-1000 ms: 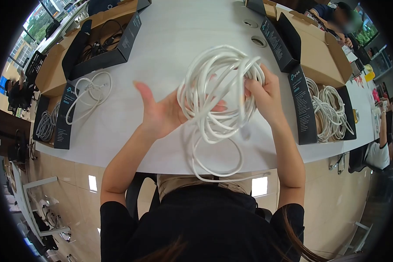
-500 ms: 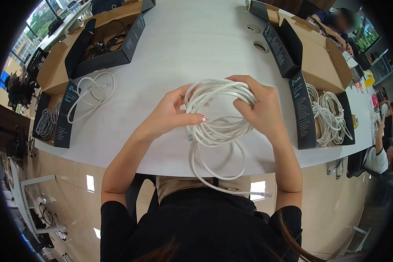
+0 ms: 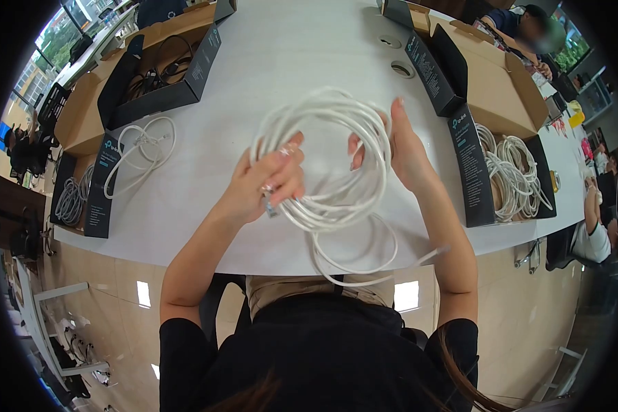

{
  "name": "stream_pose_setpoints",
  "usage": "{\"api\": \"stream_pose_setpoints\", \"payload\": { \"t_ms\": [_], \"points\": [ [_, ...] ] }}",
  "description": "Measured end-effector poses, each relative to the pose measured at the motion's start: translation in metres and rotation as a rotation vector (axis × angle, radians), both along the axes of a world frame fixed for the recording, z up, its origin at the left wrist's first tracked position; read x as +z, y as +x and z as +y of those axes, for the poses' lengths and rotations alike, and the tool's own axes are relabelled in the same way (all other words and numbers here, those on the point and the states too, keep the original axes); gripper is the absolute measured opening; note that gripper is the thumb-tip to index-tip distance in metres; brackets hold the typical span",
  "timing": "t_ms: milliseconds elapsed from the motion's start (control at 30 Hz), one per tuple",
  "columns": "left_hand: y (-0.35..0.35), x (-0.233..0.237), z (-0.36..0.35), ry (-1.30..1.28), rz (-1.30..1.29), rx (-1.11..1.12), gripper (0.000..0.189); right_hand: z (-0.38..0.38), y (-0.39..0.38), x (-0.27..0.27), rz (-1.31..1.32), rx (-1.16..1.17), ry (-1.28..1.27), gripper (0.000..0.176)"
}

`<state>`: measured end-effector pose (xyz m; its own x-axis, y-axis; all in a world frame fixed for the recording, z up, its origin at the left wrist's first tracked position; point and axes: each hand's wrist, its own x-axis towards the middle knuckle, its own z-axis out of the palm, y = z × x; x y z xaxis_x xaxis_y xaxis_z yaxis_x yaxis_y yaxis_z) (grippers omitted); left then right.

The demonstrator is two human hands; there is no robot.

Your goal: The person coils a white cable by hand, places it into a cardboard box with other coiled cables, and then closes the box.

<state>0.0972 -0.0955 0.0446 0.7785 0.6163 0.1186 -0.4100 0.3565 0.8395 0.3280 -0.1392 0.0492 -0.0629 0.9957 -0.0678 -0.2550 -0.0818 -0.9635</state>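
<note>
A coiled white cable (image 3: 343,213) is held up above the white table, blurred by motion. My left hand (image 3: 271,178) has its fingers wrapped round the left side of the coil, with a cable plug below them. At the coil's right side is my right hand (image 3: 402,147), its thumb raised and apart, other fingers reaching behind and inside the loop, partly hidden by the strands. A loose loop and a cable end hang from the coil toward the table's front edge, the end near my right forearm.
At right, an open box (image 3: 479,172) holds white cables; at left, another (image 3: 99,189) holds grey cable. Behind it, a box (image 3: 161,96) contains black cables. A loose white cable (image 3: 141,154) lies beside the left boxes. Another person (image 3: 522,34) sits at far right.
The coil has moved up and slightly left, opening into a wider ring. My left fingers have wrapped round it, while my right hand has turned upright and loosened. The hanging end has risen rightward.
</note>
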Motion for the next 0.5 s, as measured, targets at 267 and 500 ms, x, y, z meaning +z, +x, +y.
{"api": "stream_pose_setpoints", "payload": {
  "t_ms": [267, 500],
  "points": [
    [-0.005, 0.004, 0.005, 0.008, -0.048, -0.007, 0.026, -0.002, 0.02, 0.005, -0.303, -0.03, 0.092, 0.031],
    [0.001, 0.007, 0.0, 0.206, 0.117, 0.299, 0.027, -0.003, 0.015, 0.017, -0.098, -0.45, 0.392, 0.018]
  ]
}}
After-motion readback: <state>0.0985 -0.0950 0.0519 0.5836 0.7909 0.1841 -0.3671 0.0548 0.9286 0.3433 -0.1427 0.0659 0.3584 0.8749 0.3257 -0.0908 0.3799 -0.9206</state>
